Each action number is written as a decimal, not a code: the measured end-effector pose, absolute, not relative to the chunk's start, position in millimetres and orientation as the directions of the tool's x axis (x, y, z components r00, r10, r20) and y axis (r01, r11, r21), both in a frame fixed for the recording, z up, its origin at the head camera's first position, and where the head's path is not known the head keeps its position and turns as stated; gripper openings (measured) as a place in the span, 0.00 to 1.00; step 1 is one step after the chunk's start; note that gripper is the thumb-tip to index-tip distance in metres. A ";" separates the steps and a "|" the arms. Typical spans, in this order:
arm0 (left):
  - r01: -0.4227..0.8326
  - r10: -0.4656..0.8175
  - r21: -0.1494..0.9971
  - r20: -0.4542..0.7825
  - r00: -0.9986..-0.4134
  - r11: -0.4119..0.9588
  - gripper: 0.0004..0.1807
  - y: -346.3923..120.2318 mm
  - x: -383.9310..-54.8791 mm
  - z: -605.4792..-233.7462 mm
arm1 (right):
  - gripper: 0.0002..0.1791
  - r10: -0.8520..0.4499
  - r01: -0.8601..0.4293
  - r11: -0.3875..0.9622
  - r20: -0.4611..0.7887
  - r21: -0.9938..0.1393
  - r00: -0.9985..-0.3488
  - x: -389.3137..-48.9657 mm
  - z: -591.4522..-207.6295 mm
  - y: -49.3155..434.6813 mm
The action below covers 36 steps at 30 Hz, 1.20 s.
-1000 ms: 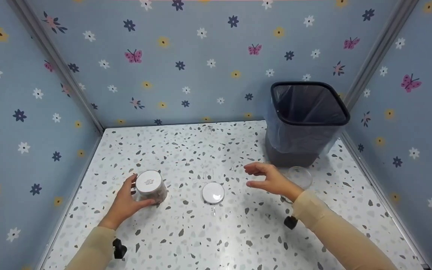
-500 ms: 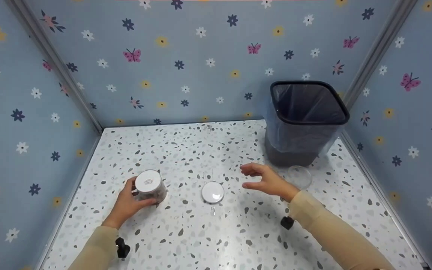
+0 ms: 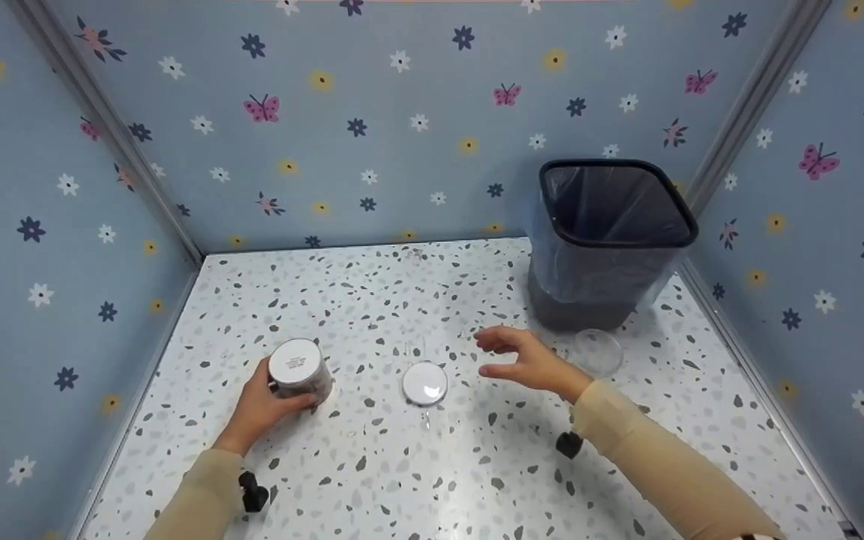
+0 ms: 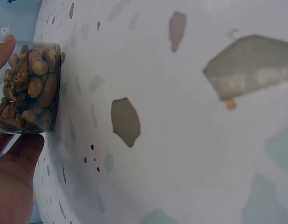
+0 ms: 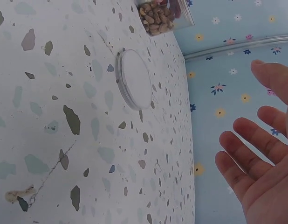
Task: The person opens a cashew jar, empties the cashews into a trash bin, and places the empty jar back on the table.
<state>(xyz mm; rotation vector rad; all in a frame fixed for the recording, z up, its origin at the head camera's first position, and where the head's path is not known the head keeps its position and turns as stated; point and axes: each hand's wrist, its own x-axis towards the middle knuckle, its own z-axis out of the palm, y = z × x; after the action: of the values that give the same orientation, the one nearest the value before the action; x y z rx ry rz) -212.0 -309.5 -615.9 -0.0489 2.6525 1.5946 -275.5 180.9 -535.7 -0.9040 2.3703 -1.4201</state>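
My left hand (image 3: 261,403) grips a clear jar (image 3: 298,366) at the left of the table, fingers round its far side and thumb along the near side. Its top is a white disc with small print. Through the jar wall in the left wrist view, unshelled peanuts (image 4: 34,86) show. A round white lid (image 3: 424,383) lies flat between my two hands. To its right my right hand (image 3: 528,361) hovers, palm turned inward, holding nothing; its fingers (image 5: 246,156) are spread and relaxed in the right wrist view.
At the back right stands a dark bin (image 3: 582,277) with a black rim and a translucent liner. A clear round disc (image 3: 598,352) lies at its foot, partly behind my right wrist. Flower-patterned walls (image 3: 372,105) border the speckled table (image 3: 372,465) at the back and both sides.
My right hand has drifted slightly left toward the white lid. My left hand keeps its grip on the jar, which stays in place. The head view has shifted a little.
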 end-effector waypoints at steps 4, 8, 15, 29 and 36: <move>-0.051 -0.016 0.881 -0.049 -0.999 0.470 0.61 -309.7 -212.5 -618.1 | 0.32 -0.613 -0.389 0.345 0.109 -0.854 -0.782 -275.1 -536.5 179.2; -0.045 -0.029 0.880 -0.035 -0.999 0.474 0.60 -309.3 -213.8 -620.9 | 0.32 -0.610 -0.390 0.355 0.106 -0.849 -0.786 -274.8 -536.8 178.9; -0.037 -0.039 0.882 -0.021 -0.999 0.469 0.60 -307.0 -212.7 -621.2 | 0.32 -0.609 -0.388 0.343 0.111 -0.855 -0.785 -275.2 -537.4 179.9; -0.049 -0.030 0.874 -0.039 -0.999 0.484 0.59 -296.0 -219.2 -608.2 | 0.32 -0.609 -0.426 0.343 0.147 -0.837 -0.779 -282.4 -516.2 171.6; -0.014 -0.008 0.879 -0.011 -1.000 0.477 0.59 -283.6 -222.9 -598.7 | 0.32 -0.604 -0.445 0.334 0.174 -0.831 -0.778 -284.5 -505.9 163.6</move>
<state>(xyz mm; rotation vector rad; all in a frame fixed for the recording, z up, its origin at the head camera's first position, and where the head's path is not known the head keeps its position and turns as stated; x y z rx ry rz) -222.9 -283.6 -598.7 -0.0203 2.6953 1.6032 -284.5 163.6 -505.9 -0.9641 2.4254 -1.4275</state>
